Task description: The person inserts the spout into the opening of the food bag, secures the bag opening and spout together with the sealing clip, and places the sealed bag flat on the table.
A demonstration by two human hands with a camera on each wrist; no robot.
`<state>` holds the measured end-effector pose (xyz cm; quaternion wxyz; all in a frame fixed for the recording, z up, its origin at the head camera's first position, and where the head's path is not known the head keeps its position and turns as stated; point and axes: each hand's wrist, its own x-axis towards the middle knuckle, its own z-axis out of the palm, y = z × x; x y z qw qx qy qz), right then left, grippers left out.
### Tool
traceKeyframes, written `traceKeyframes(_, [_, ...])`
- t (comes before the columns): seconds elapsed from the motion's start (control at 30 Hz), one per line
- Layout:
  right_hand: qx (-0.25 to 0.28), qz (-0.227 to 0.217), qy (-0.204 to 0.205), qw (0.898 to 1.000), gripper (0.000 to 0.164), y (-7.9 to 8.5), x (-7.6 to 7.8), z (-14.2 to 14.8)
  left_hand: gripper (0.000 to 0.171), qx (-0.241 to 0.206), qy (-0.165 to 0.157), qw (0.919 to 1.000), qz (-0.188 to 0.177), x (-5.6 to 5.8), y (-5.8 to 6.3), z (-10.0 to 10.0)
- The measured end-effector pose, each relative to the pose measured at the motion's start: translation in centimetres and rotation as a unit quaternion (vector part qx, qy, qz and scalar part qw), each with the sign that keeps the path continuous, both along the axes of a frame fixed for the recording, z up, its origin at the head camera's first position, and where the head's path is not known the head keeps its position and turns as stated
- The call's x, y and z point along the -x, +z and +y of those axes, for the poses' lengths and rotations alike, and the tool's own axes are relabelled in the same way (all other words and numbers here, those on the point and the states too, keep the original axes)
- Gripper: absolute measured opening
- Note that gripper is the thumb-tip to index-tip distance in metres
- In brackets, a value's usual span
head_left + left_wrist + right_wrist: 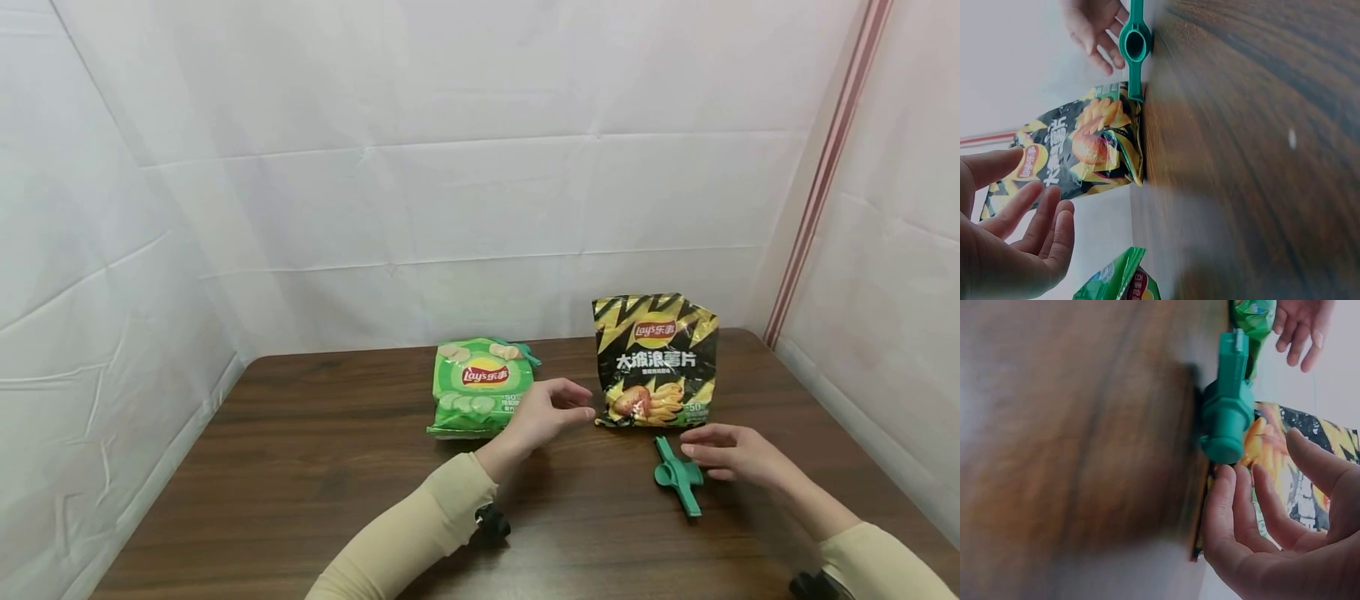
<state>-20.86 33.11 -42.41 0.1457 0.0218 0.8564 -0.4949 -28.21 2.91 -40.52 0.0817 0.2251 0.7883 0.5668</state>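
My left hand (546, 410) hovers between two chip bags, thumb and fingers spread apart with nothing between them. Close by on its left, the green Lay's bag (468, 400) lies on the table. To its right stands the black and yellow Lay's bag (656, 362), upright with one top corner cut off. My right hand (738, 454) is just right of a green bag clip with a round spout (679, 477), which lies in front of the black bag. In the right wrist view, the fingertips (1225, 478) are close to the clip (1230, 394); contact is unclear. That hand holds nothing.
Another green clip piece (525, 353) shows at the green bag's upper right corner. The brown wooden table (300, 467) extends to the left and front. White cloth walls (480, 208) enclose the back and sides.
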Motion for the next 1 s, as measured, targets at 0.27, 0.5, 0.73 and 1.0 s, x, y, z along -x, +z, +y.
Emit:
traceKeyframes(0.27, [0.010, -0.028, 0.034, 0.999, 0.054, -0.84, -0.32, 0.56, 0.023, 0.000, -0.006, 0.9999, 0.008, -0.21, -0.22, 0.31])
traceKeyframes(0.5, [-0.011, -0.043, 0.066, 0.997, 0.053, -0.81, -0.13, 0.84, 0.023, -0.013, -0.005, 0.9999, -0.003, -0.25, -0.22, 0.14])
traceKeyframes(0.73, [-0.027, -0.055, 0.081, 0.995, 0.052, -0.97, 0.14, 0.75, 0.024, -0.008, 0.000, 0.9999, -0.009, -0.40, 0.05, -0.21])
traceKeyframes(1.0, [-0.046, -0.056, 0.080, 0.994, 0.055, -0.61, 0.21, 0.26, 0.018, -0.007, 0.005, 1.0000, -0.004, -0.25, -0.02, -0.25])
